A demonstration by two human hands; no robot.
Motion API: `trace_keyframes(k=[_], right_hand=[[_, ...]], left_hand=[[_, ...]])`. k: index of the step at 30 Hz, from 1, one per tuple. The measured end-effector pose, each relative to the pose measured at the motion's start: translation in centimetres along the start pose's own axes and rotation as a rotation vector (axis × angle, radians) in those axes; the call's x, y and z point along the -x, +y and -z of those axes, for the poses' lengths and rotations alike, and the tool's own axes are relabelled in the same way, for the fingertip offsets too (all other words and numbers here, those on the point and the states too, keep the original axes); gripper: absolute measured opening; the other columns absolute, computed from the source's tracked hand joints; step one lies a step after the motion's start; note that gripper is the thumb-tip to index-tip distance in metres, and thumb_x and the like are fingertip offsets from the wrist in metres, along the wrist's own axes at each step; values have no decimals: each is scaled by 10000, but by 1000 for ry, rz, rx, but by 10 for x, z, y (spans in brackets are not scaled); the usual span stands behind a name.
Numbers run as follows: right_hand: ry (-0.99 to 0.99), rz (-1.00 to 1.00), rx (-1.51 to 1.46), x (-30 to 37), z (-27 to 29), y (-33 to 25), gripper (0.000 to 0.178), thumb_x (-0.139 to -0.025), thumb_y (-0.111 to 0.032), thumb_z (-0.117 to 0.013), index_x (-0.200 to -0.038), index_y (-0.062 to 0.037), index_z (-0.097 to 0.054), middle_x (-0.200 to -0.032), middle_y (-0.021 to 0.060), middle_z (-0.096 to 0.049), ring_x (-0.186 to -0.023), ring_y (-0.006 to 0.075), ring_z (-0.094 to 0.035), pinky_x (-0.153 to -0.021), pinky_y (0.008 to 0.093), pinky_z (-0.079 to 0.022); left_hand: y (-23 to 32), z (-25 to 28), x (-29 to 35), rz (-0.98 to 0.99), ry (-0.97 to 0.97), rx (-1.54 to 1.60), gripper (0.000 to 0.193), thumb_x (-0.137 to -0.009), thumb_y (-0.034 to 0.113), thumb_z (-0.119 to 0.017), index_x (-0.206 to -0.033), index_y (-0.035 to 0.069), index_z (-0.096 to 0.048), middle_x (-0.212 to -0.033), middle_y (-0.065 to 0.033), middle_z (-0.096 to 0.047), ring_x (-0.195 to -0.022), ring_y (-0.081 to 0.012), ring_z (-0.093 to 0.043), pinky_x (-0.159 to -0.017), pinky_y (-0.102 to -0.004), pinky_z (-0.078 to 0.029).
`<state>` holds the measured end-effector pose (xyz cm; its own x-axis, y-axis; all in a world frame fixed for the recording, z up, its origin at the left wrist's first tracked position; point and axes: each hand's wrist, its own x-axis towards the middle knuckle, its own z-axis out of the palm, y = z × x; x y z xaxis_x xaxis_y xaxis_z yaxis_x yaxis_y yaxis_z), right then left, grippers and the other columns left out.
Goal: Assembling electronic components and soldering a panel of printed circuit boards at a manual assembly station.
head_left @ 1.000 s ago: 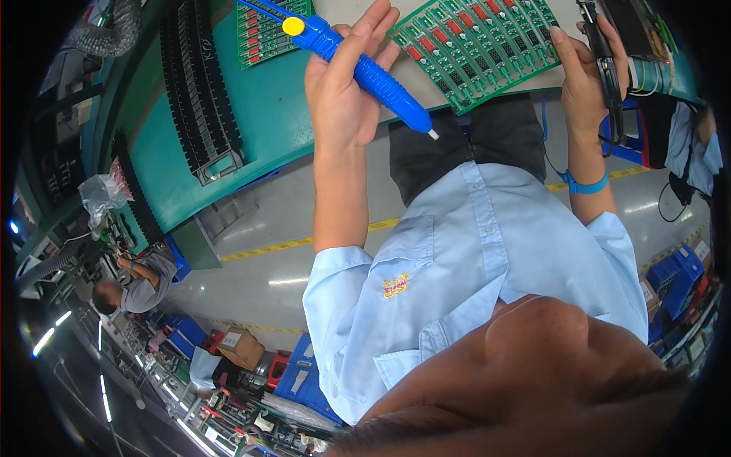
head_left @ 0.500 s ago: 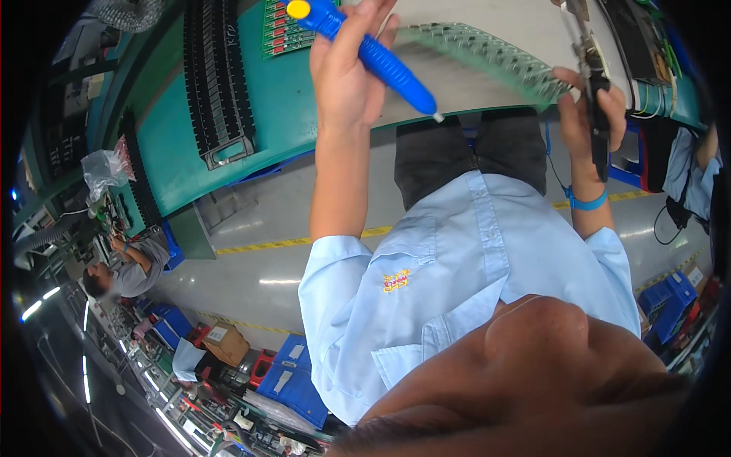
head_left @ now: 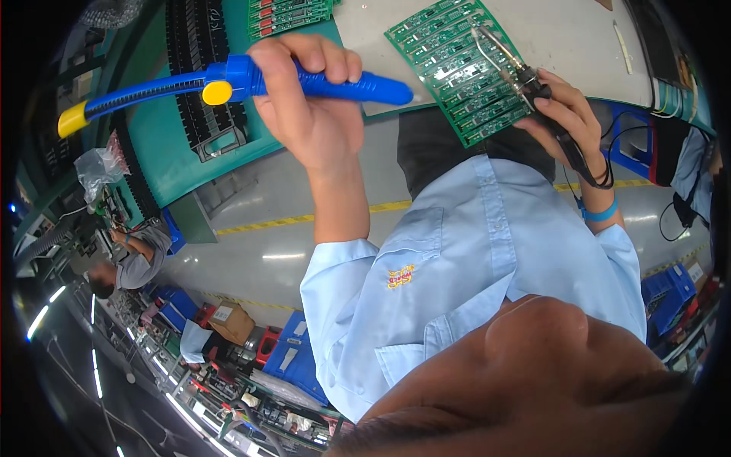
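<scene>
My left hand (head_left: 312,99) is wrapped round a blue solder sucker (head_left: 358,87) with a yellow button. Its nozzle points right, close to the left edge of a green circuit board panel (head_left: 457,72), and its long yellow-ended plunger part reaches out left. My right hand (head_left: 567,114) holds a soldering iron (head_left: 560,137) with a black handle and metal front; a thin bent metal piece runs beside its tip. The same hand grips the panel's right edge, with some fingers hidden behind it. The panel is tilted, its rows of small boards facing up, and the iron's metal front lies over it.
Another green board panel with red parts (head_left: 285,15) lies on the green bench mat (head_left: 164,179) at the far left. A black slotted rack (head_left: 199,76) is beside it. A cable hangs from the iron by my blue wristband (head_left: 600,211). A co-worker (head_left: 137,259) sits far left.
The circuit board panel has swung leftward and now faces up. The iron has tilted over it. My left hand has moved down and left, turning the solder sucker nearly level.
</scene>
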<state>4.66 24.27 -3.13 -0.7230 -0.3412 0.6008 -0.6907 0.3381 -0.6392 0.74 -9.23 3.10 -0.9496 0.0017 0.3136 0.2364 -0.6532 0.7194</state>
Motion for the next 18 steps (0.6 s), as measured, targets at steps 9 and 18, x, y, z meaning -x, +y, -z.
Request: trace_keyframes(k=[9,18], right_hand=[[27,-254,-243,-42,8,-34,417,-716,43,-795,-1119,40,-687,-993,156,-671,-859,268,-622,-800,364,-535],[-46,-285,-330,-48,1,-20,396,-699,65,-741,-1091,57,-682,-921,156,-680,-797,266,-599,-781,361,-513]], left_hand=[[-31,-27,-25,-225,-10,64,818,-884,889,-317,-1058,114,-507,-843,-76,-564,-619,-184,-549,-528,-307,-460],[-52,-16,-37,-294,-219,-18,1027,-817,968,-224,-1175,84,-604,-894,-77,-561,-733,-193,-544,-614,-347,-463]])
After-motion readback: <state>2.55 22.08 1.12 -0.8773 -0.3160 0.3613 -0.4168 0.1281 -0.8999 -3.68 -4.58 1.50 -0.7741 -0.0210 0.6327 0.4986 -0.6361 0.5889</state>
